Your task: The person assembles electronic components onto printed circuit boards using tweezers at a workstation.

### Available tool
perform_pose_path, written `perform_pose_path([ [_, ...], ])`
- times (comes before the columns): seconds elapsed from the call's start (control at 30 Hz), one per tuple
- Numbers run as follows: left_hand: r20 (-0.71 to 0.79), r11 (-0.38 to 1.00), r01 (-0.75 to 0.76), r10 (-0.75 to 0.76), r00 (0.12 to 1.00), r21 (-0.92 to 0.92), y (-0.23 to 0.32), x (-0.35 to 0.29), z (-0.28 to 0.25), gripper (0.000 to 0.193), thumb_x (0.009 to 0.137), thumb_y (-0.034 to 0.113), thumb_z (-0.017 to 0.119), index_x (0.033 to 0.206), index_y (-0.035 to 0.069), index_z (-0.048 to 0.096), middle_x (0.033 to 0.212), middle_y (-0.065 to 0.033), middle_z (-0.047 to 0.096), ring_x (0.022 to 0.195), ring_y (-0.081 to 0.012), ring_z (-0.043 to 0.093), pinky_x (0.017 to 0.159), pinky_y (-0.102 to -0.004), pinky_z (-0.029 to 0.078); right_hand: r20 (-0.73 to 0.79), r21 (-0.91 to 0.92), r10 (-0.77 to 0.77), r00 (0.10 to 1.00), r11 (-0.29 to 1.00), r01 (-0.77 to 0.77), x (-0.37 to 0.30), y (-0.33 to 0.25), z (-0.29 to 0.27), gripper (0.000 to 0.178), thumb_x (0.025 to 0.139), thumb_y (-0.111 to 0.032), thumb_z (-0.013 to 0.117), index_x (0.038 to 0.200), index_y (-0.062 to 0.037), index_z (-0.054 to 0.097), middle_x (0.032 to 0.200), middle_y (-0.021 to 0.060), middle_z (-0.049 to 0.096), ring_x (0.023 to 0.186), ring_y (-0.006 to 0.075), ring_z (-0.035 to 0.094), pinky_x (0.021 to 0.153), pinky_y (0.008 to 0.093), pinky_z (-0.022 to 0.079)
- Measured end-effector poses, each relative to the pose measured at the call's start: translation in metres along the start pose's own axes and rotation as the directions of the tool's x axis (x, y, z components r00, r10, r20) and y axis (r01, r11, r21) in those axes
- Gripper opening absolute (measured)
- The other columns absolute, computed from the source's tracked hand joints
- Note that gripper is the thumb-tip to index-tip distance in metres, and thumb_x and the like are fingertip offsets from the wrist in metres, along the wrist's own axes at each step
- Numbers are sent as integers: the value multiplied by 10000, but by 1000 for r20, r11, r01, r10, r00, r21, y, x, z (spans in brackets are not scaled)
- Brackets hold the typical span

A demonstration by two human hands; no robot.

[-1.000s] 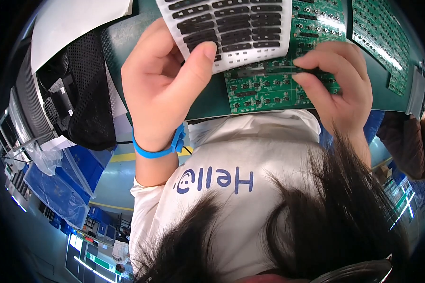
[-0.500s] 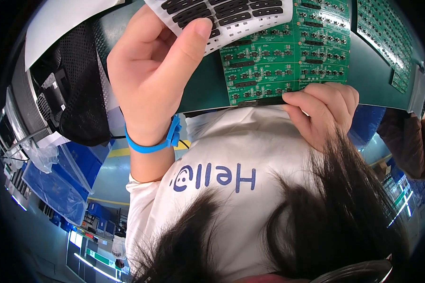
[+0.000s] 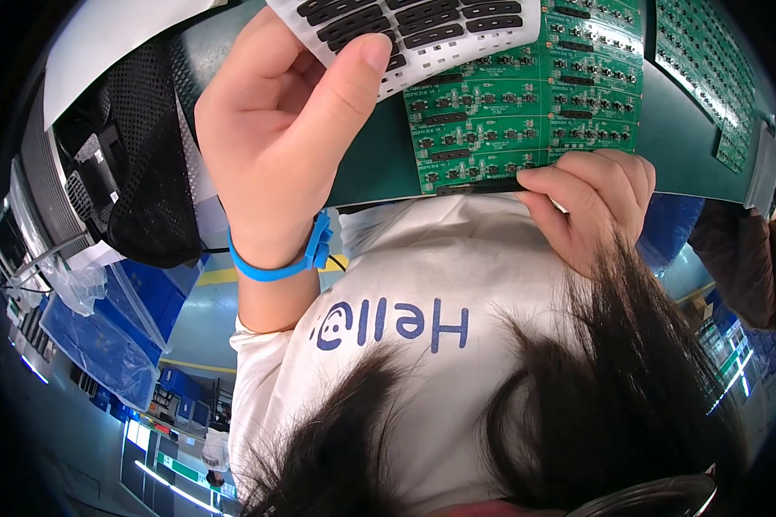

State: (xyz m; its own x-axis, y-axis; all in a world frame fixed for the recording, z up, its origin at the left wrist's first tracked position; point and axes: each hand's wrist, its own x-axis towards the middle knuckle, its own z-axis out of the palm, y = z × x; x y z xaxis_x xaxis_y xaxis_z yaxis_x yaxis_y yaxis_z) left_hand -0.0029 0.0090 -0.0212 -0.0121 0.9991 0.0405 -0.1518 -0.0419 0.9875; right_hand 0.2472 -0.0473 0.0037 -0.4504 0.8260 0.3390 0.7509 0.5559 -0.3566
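Observation:
My left hand (image 3: 276, 138), a blue band at its wrist, pinches a white backing sheet (image 3: 483, 50) between thumb and fingers. Rows of black oblong pads (image 3: 434, 33) sit on that sheet, which hangs over part of a green circuit board panel (image 3: 500, 116). Similar black pads lie on several rows of the panel. At the panel's near edge, my right hand (image 3: 591, 202) is closed, thumb and forefinger together at the end of a thin dark strip (image 3: 478, 186). Its exact kind cannot be made out.
Another green board panel (image 3: 707, 77) lies at the right on the dark green table (image 3: 366, 168). Black mesh fabric (image 3: 151, 155) and a white sheet (image 3: 112, 43) are at the left. Blue plastic-covered bins (image 3: 103, 336) stand beyond. A person's dark sleeve (image 3: 737, 258) shows at far right.
The backing sheet and my left thumb have shifted very slightly to the right. My right hand stays at the panel's near edge.

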Motion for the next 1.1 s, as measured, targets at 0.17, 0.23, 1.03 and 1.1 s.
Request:
perform_pose_path([
  [0.17,-18,1000,-13,13,1000,5,0,-2,0,253,877,8,632,1108,-94,614,1050,-134,658,953,-167,617,888,-253,459,19,-11,0,1000,1000,1,1,-1,-1,218,642,-242,768,850,-204,715,843,-58,604,778,146,552,713,283,360],
  [0.23,-7,1000,-17,17,1000,1,-1,-2,-3,255,876,7,633,1109,-93,614,1049,-134,659,952,-166,617,888,-254,459,20,-11,0,1000,1000,0,2,-1,-2,216,644,-242,766,851,-204,715,844,-59,603,779,147,551,713,283,360],
  [1.03,-66,1000,-16,17,998,9,3,-5,2,306,863,-13,635,1155,-95,596,1071,-148,656,965,-179,622,904,-267,460,43,-18,0,999,1000,1,3,-2,-4,223,626,-236,754,844,-202,722,838,-52,604,777,151,548,708,288,364],
  [1.1,-74,1000,-17,18,997,15,2,-5,2,306,861,-13,638,1153,-94,597,1069,-148,658,962,-179,624,901,-266,462,37,-11,-3,999,1000,4,3,-1,-4,224,625,-234,752,844,-200,722,838,-52,605,777,152,547,708,287,364],
])
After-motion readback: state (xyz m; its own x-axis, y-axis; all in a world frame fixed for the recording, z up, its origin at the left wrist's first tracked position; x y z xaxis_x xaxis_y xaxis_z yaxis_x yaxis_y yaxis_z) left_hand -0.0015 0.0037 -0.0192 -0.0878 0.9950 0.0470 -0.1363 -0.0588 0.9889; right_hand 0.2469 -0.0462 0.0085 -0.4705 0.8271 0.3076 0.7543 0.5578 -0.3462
